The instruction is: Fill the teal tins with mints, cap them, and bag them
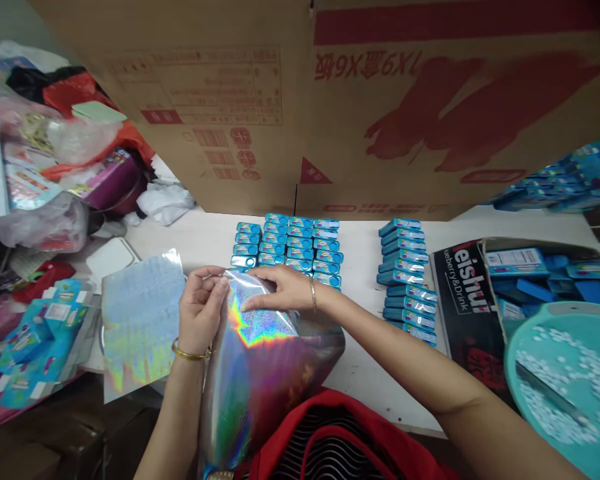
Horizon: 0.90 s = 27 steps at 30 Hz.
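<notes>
A shiny rainbow-silver holographic sheet [267,333] curves down over the table's front edge toward my lap. At its upper left corner my left hand [200,310] is closed, thumb and fingers pinching the edge. My right hand [283,290] reaches across from the right, thumb lying on the sheet's face and the other fingers along its top edge, partly hidden. Just beyond both hands stand rows of small blue boxes [300,242]. To the left lies another holographic sheet [140,320], flat on the table.
Large cardboard boxes [260,87] wall off the back. A column of blue boxes [405,260] stands right of centre, beside a black carton [467,300] of more boxes. A turquoise basin [525,333] holds small white pieces and a metal strip. Flattened blue cartons [45,340] lie left.
</notes>
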Each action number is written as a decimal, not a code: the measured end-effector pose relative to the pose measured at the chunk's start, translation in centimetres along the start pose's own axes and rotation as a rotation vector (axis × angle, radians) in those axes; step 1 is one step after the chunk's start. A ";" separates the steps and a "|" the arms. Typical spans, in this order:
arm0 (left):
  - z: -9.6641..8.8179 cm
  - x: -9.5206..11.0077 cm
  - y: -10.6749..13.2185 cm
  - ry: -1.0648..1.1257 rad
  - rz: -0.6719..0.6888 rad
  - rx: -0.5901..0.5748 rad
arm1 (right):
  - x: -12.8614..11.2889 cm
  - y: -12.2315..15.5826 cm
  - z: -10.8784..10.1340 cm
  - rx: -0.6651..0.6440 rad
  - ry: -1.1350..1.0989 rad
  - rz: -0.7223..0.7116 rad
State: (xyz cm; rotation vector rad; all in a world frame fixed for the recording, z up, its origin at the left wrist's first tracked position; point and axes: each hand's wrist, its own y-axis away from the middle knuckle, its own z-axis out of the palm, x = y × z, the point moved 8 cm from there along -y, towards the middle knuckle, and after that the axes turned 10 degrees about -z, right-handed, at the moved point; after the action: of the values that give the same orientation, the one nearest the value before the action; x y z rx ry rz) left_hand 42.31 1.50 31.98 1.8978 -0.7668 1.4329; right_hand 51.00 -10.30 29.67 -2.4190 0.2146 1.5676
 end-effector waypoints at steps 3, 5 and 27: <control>0.1 0.9 -0.6 -0.188 0.143 0.005 | 0.0 0.1 -0.2 0.017 -0.146 0.012; 1.4 0.3 -1.2 -0.227 0.092 -0.138 | -0.1 0.0 -0.3 0.036 -0.178 -0.002; -4.3 -4.1 -1.4 0.109 -0.068 0.272 | 6.6 10.2 -4.8 0.783 -0.843 0.179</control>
State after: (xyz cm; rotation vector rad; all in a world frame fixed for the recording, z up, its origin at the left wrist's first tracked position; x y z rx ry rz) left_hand 39.78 6.03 28.71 2.0034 -0.4707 1.6504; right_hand 55.28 -21.38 24.26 -1.0816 0.7120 1.9351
